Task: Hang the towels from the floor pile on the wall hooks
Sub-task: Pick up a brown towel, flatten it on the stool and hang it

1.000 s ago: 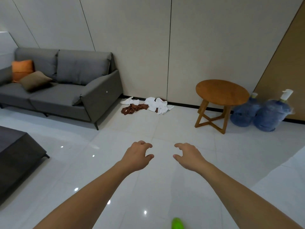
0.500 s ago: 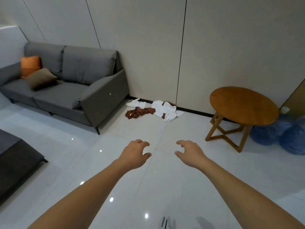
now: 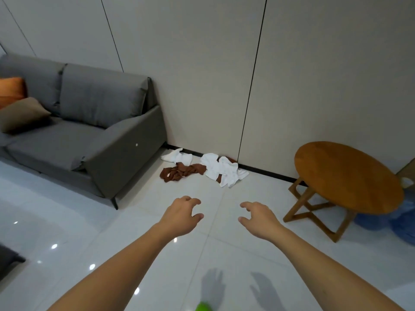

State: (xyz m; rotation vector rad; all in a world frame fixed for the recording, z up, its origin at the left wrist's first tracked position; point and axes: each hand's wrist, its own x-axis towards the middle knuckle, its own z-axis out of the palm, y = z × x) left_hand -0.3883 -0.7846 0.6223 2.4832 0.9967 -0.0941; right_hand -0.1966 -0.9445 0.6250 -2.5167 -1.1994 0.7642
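The head view looks forward and down over a glossy white tiled floor [image 3: 139,225]. The left hand [image 3: 179,217] and the right hand [image 3: 258,221] reach forward side by side, a little apart, above the tiles. Both have the fingers loosely curled and spread, and they hold nothing. Their shadows fall on the floor near the bottom edge.

The towels [image 3: 202,168] lie in a loose pile on the floor, right against the dark skirting of the wall [image 3: 202,75]. The pile has white pieces and brown pieces mixed; a brown one lies at the front left, a white heap at the right. The pile is well ahead of both hands, with open floor between them.

On the left, the grey sofa [image 3: 94,131] stands with its armrest near the left end of the pile. On the right, the round wooden desk [image 3: 345,176] stands on crossed legs, apart from the pile, and blue objects [image 3: 399,223] sit partly hidden behind it. A wide free lane runs between the sofa and the desk. A green thing [image 3: 203,307] shows at the bottom edge, too cut off to identify.
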